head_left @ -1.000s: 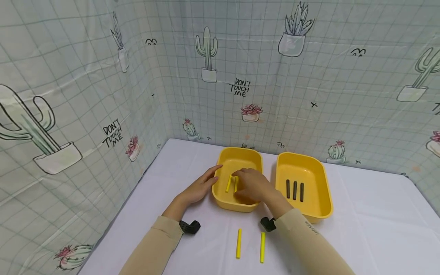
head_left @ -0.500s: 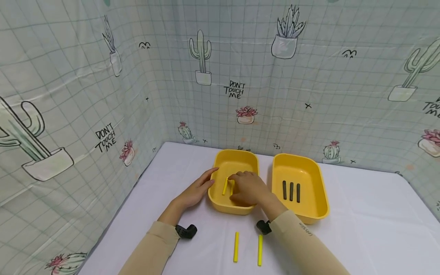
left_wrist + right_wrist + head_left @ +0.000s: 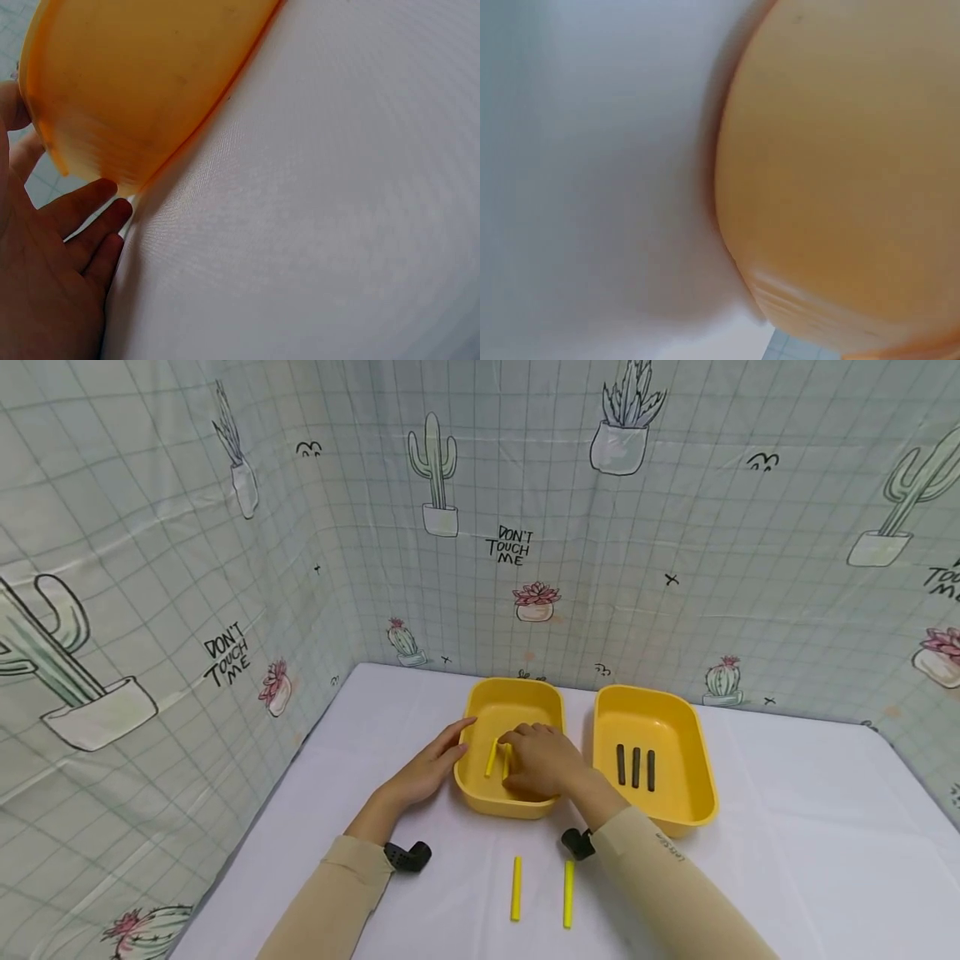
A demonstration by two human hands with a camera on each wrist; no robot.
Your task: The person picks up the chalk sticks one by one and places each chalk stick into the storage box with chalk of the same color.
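Yellow sticks (image 3: 498, 759), two, lie inside left tray (image 3: 480, 796), at 9 o'clock of right hand (image 3: 542, 761), whose curled fingers reach into the tray; grasp not discernible. Left hand (image 3: 429, 767), fingers straight, rests on tray's outer wall.

Left wrist view: fingers (image 3: 79, 206) touch tray (image 3: 142, 82).

Right wrist view: tray (image 3: 840, 180) only, blurred.

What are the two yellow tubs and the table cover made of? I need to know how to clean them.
The left tub and the right tub look like moulded plastic: rounded corners, even yellow colour, and a soft sheen in the right wrist view. The table cover looks like white woven cloth, judging by the fine weave in the left wrist view and the faint creases.
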